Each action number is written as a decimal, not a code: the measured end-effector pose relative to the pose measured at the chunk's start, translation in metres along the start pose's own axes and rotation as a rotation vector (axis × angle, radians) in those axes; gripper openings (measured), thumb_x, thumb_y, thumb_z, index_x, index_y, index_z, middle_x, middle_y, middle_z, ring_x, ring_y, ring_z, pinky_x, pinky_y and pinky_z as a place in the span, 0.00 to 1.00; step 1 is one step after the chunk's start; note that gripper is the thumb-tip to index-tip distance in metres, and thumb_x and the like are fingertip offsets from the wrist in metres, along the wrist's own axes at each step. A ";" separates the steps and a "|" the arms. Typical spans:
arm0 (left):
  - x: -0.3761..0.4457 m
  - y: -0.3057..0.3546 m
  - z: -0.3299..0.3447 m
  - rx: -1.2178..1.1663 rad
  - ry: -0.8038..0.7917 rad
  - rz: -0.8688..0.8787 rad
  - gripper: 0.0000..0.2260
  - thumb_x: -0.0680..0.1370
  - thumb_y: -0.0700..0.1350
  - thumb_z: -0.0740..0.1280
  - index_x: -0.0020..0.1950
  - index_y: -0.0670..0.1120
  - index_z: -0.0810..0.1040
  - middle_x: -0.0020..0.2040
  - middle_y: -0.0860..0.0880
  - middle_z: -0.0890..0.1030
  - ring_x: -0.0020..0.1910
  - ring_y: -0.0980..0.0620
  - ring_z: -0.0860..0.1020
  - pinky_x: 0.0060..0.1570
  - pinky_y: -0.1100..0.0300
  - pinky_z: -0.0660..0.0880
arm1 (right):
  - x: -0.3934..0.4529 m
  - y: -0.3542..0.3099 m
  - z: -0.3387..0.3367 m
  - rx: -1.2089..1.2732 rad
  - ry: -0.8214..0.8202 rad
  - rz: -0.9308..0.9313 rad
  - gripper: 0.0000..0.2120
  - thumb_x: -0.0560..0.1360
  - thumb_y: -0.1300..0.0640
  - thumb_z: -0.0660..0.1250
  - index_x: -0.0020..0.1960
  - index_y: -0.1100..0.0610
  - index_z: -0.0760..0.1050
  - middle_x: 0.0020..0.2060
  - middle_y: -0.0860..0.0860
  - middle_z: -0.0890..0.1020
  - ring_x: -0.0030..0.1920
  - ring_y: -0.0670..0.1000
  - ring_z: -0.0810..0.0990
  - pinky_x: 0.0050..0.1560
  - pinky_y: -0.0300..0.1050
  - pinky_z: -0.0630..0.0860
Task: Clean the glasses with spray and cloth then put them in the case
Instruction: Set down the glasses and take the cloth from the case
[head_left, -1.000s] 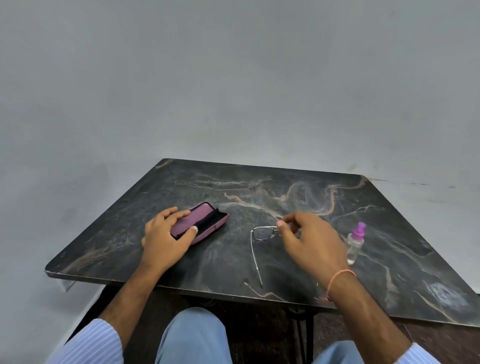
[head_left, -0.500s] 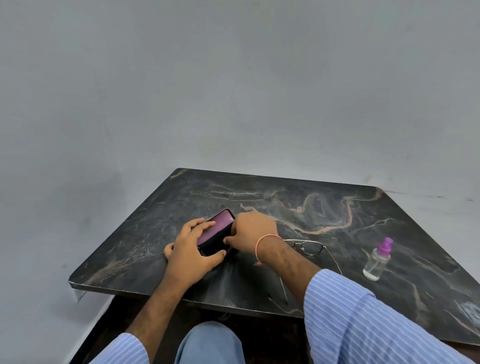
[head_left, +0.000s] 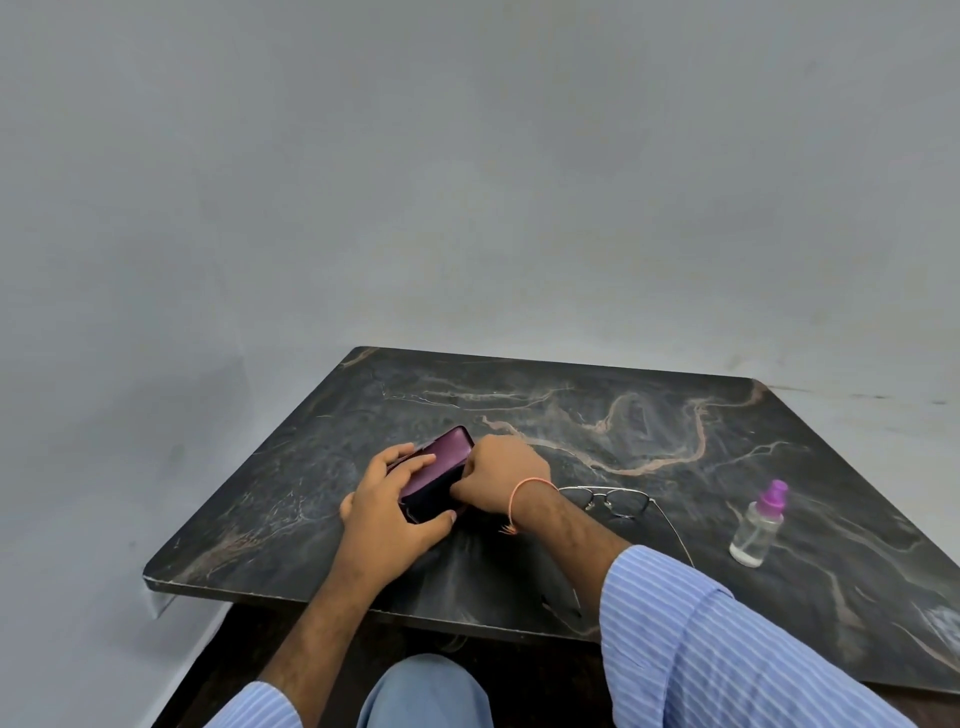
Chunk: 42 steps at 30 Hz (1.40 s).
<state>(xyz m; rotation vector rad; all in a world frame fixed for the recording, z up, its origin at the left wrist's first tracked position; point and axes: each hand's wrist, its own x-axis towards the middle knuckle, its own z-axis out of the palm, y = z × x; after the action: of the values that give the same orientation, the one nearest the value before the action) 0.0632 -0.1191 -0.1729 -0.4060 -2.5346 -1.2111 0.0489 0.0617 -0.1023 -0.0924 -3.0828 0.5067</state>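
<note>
Wall (head_left: 467, 182): plain grey, filling the upper half of the view behind everything
Counter (head_left: 597, 415): dark marbled slab with pale orange veins; its near-left corner juts out over the floor; it carries the case, the glasses and the spray bottle
Sleeves (head_left: 727, 649): light blue with fine stripes; the right one crosses the near edge of the counter, the left one shows only at the bottom of the view
Left hand (head_left: 384, 512): laid on the case from the near-left side; fingers (head_left: 415, 460) spread across the purple lid and thumb pressed to the near end, so it grips the case
Right hand (head_left: 501, 475): reaching across to the right side of the case; fingers curled against the dark edge and closed on it; an orange thread circles the wrist
Case (head_left: 441, 470): purple lid, dark body; lying on the left-centre of the counter, between the two hands; whether the lid is fully shut I cannot tell
Glasses (head_left: 613, 500): thin metal frame, resting on the counter just right of the right wrist, outside the case; one temple stretches toward the near edge
Spray bottle (head_left: 758, 525): clear body, purple top; upright near the right side, well apart from the hands; the cloth is not visible
</note>
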 end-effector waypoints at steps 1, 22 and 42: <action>0.000 0.000 0.000 0.002 -0.001 -0.006 0.34 0.70 0.57 0.85 0.75 0.63 0.80 0.74 0.67 0.68 0.76 0.60 0.72 0.77 0.41 0.65 | -0.003 0.003 -0.004 0.047 0.015 -0.002 0.12 0.71 0.46 0.71 0.45 0.53 0.86 0.41 0.50 0.86 0.46 0.55 0.87 0.45 0.46 0.83; -0.035 0.088 0.014 -0.393 -0.051 0.132 0.11 0.79 0.63 0.69 0.53 0.62 0.90 0.52 0.61 0.90 0.53 0.60 0.87 0.55 0.67 0.80 | -0.151 0.106 -0.099 0.393 0.300 -0.237 0.05 0.76 0.47 0.74 0.43 0.45 0.84 0.39 0.38 0.87 0.38 0.47 0.86 0.43 0.50 0.85; -0.053 0.153 0.050 -0.848 -0.264 -0.125 0.21 0.71 0.53 0.80 0.61 0.48 0.86 0.57 0.54 0.90 0.55 0.61 0.88 0.55 0.66 0.82 | -0.180 0.154 -0.092 0.627 0.296 -0.302 0.04 0.80 0.55 0.75 0.46 0.49 0.85 0.39 0.43 0.88 0.40 0.42 0.85 0.43 0.31 0.75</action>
<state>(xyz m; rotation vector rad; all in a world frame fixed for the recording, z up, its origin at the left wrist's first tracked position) 0.1624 0.0063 -0.1155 -0.6198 -2.1253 -2.3955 0.2395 0.2256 -0.0658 0.2734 -2.4555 1.2616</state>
